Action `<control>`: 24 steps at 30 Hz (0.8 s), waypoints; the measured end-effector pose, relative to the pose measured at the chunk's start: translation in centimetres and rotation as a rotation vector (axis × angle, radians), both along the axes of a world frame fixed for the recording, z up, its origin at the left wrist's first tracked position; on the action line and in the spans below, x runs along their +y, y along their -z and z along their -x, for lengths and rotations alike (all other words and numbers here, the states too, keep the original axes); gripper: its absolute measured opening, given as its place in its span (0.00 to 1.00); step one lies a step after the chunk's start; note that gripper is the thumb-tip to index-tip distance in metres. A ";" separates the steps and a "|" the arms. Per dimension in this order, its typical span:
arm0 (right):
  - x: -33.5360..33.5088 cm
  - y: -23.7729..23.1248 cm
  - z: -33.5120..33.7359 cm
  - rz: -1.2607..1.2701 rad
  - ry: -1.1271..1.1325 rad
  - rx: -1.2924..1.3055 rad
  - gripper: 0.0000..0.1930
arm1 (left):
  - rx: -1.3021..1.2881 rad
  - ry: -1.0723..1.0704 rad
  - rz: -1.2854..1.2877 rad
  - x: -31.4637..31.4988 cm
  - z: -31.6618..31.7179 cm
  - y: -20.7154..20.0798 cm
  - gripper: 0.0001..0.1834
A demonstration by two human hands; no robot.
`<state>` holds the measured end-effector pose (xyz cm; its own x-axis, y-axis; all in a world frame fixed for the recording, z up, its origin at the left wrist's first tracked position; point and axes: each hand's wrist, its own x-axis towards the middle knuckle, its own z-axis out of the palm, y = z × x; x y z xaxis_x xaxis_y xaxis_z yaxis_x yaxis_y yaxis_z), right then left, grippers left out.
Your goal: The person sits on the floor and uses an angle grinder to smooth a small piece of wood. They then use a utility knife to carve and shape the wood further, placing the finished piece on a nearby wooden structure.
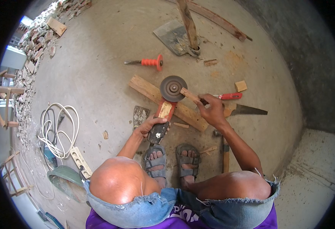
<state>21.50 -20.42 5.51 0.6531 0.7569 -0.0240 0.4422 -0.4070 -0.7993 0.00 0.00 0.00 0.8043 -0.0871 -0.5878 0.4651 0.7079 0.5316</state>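
I see L hand (154,123) wrapped round angle grinder (165,109); R hand (212,110) pinches wood piece (190,95) at approx. 4 o'clock of disc (169,84), contact unclear. Better: both grips firm, R hand well off disc.

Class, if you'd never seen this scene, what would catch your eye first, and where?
The eye probably falls first on the angle grinder at the centre, held in the left hand, its dark round disc overlapped by a wood strip in the right hand. Next come the orange-handled chisel beyond it and the coiled white cable at the left.
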 end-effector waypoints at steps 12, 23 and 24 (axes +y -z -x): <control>-0.2 -0.5 -1.5 -0.300 0.309 1.170 0.12 | -0.018 0.022 0.027 0.3 0.1 0.7 0.29; 0.9 -0.6 1.3 -0.065 0.023 -0.190 0.10 | 0.000 0.018 0.055 0.2 0.0 0.6 0.30; 1.1 -0.5 1.4 -0.078 0.017 -0.229 0.10 | -0.006 0.012 0.055 0.2 0.1 0.6 0.30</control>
